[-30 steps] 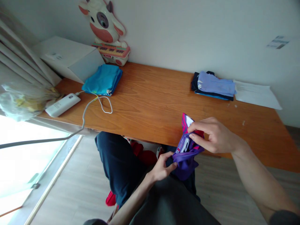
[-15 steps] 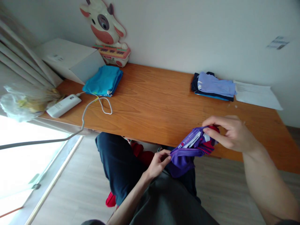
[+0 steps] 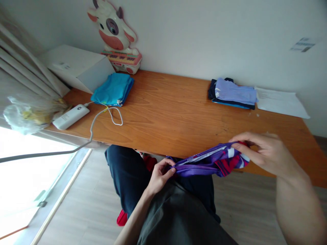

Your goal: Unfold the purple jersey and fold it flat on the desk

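A pair of purple underpants [image 3: 199,169] with red, striped and white patches is stretched sideways over my lap at the front edge of the table. Its printed waistband runs between my two hands. My left hand [image 3: 161,173] pinches the left end of the waistband between thumb and fingers. At the other end my right hand [image 3: 260,149] grips the band beside a red and white part. The opening between the two layers of cloth faces up. My fingertips partly hide both gripped ends.
On the wooden table [image 3: 163,112] lie folded blue cloth [image 3: 112,89], a stack of folded clothes [image 3: 236,92] and a white sheet [image 3: 281,102]. A white power bank [image 3: 71,116] with a cable [image 3: 93,127], a plastic bag [image 3: 30,115], a white box [image 3: 76,64] and a cow toy keyboard [image 3: 122,59] stand left.
My hands have moved apart, the left one leftward and the right one rightward. The underpants' waistband is now pulled out longer and flatter between them.
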`<state>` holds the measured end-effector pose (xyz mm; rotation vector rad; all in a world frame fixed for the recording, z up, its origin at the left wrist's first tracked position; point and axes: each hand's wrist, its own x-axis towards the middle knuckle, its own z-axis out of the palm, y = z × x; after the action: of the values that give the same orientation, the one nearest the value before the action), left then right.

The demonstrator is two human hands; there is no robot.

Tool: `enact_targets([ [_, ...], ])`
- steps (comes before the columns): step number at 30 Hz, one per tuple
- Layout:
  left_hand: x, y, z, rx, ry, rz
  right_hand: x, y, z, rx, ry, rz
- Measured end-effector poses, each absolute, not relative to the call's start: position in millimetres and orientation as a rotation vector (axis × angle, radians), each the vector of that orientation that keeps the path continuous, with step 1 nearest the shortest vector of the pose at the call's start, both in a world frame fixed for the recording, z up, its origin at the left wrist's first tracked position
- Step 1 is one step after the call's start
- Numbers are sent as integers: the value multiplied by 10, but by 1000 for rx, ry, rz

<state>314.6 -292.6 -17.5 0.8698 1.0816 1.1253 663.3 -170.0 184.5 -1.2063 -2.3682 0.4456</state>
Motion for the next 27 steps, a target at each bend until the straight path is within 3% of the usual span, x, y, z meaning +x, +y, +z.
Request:
enact_targets([
  [5,2980,-2951,-74,983,1159,1104,6685,-1732,1802,-1171,-2330,516],
  [12,3033,-2997,-78,1070,1251,1101,6975,-1848,1625,-1040,-2227,880],
  [22,3182,-3053,-188,1479,1126,809,7149,-1959,1560,-1257,-2157,774],
  [27,3222,-3108,-307,1425,1190,1012,7097,-1971,1517,-1364,-2125,664],
])
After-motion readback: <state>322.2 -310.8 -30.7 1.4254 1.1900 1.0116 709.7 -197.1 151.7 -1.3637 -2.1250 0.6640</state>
